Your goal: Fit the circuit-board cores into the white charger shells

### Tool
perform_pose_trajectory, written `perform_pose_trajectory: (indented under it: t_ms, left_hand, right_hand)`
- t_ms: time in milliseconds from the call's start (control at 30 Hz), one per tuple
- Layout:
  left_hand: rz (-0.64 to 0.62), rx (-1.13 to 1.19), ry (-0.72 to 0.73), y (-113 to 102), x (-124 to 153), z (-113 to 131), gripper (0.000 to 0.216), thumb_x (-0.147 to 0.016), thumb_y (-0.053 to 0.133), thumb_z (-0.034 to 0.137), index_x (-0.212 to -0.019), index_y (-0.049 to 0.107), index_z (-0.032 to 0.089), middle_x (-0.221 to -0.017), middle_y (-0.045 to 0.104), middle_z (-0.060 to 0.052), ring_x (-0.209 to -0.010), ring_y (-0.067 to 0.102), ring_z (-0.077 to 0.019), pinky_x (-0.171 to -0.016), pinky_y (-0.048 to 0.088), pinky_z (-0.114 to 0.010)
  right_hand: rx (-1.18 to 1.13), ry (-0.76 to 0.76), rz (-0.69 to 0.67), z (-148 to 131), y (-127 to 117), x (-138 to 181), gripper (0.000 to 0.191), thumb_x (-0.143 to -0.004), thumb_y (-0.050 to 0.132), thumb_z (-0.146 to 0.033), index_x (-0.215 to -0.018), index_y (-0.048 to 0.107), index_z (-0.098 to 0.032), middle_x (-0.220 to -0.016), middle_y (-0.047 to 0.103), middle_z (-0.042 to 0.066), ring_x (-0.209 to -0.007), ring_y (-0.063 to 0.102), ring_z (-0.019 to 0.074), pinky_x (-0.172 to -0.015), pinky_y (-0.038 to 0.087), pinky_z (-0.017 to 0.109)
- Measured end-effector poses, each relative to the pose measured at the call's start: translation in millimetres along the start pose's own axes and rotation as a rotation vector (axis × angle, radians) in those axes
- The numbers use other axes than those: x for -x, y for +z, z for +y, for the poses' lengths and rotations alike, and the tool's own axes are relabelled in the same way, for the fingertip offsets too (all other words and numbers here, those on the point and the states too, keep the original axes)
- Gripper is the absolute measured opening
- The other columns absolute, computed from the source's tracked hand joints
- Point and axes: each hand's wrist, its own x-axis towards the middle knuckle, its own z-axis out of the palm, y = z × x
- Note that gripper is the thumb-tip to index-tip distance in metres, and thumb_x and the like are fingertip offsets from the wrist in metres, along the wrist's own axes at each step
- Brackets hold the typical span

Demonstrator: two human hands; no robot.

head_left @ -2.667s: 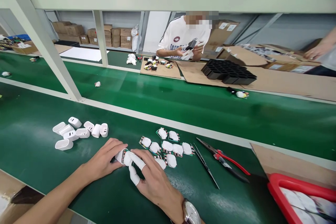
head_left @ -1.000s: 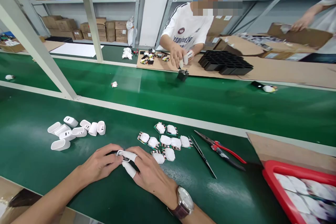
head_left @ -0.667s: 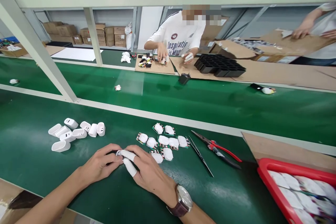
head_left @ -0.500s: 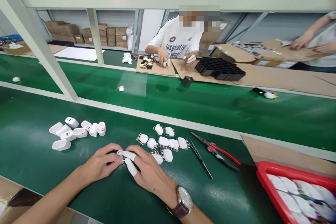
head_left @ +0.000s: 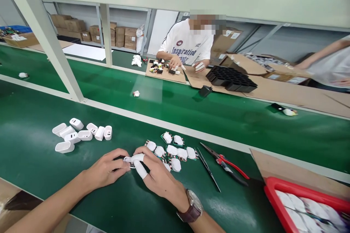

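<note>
Between my two hands is a small white plastic charger housing (head_left: pixel 132 165), its open end showing dark parts inside; fingers cover most of it. My left hand (head_left: pixel 111 167) pinches it from the left. White finger cots cover the thumb and a finger of my right hand (head_left: pixel 157 174), which closes on its right side. Several more white charger housings (head_left: pixel 85 135) lie in a loose group to the left. Just beyond my right hand several small circuit boards with white pads (head_left: pixel 172 150) are clustered. Tweezers (head_left: pixel 209 170) and red-and-black long-nose pliers (head_left: pixel 225 164) lie to their right.
A red bin (head_left: pixel 279 205) of padded boards stands at the lower right beside cardboard (head_left: pixel 295 167). Past a pale rail (head_left: pixel 142 116) runs a green belt (head_left: pixel 115 91) carrying loose parts. Across it a co-worker (head_left: pixel 188 43) handles small parts near a black tray (head_left: pixel 231 79).
My right thumb and finger have shifted slightly on the housing, and more of its rim shows. Parts on the belt have moved right. The co-worker's hands have shifted. The view has moved slightly.
</note>
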Motion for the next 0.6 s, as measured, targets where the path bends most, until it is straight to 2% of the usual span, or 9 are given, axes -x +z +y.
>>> perform_pose_trajectory:
  t_ms: [100,200,267,400,500,600]
  left_hand:
    - [-0.005,0.011,-0.007,-1,0,0,0.010,-0.104,0.061,0.016,-0.102,0.069,0.021,-0.116,0.068,-0.009,-0.090,0.069,-0.0168,-0.075,0.055,-0.027]
    - [-0.008,-0.004,-0.012,-1,1,0,0.010,-0.104,0.061,0.017,-0.100,0.070,0.021,-0.117,0.068,-0.009,-0.089,0.068,-0.0165,-0.074,0.056,-0.027]
    - [-0.008,-0.018,-0.011,-1,1,0,0.010,-0.104,0.061,0.018,-0.100,0.070,0.021,-0.118,0.069,-0.010,-0.089,0.069,-0.0163,-0.075,0.057,-0.027]
    - [0.010,0.026,-0.021,1,0,-1,0.012,-0.103,0.061,0.015,-0.101,0.071,0.022,-0.117,0.071,-0.010,-0.098,0.071,-0.0191,-0.084,0.059,-0.030]
    - [0.162,0.283,-0.231,1,-1,-2,0.005,-0.100,0.068,0.024,-0.097,0.069,0.020,-0.106,0.075,-0.009,-0.090,0.074,-0.0202,-0.078,0.062,-0.032]
    - [0.298,0.612,-0.540,-3,-3,1,0.020,-0.096,0.075,0.036,-0.090,0.068,0.017,-0.095,0.076,-0.008,-0.078,0.075,-0.0205,-0.067,0.064,-0.033]
  right_hand:
    - [0.073,0.002,-0.038,-1,-2,-4,0.016,-0.107,0.045,-0.016,-0.106,0.060,-0.022,-0.111,0.064,0.009,-0.096,0.064,0.0215,-0.085,0.059,0.040]
    - [0.011,-0.016,-0.005,-1,-7,-5,0.017,-0.107,0.044,-0.016,-0.109,0.060,-0.023,-0.112,0.066,0.008,-0.098,0.066,0.0199,-0.084,0.060,0.037]
    - [0.015,-0.045,0.013,0,-8,-3,0.019,-0.108,0.046,-0.017,-0.117,0.061,-0.023,-0.117,0.066,0.009,-0.102,0.066,0.0204,-0.087,0.060,0.038]
    - [0.126,-0.103,-0.045,4,-3,8,0.031,-0.107,0.051,-0.021,-0.137,0.058,-0.025,-0.126,0.066,0.011,-0.109,0.067,0.0241,-0.092,0.062,0.042]
    - [0.059,-0.065,0.102,11,1,19,0.037,-0.108,0.048,-0.020,-0.145,0.050,-0.025,-0.126,0.066,0.011,-0.107,0.069,0.0223,-0.089,0.062,0.039]
    - [0.067,-0.065,0.204,17,4,30,0.036,-0.108,0.047,-0.017,-0.143,0.053,-0.025,-0.123,0.068,0.010,-0.106,0.069,0.0214,-0.088,0.062,0.037]
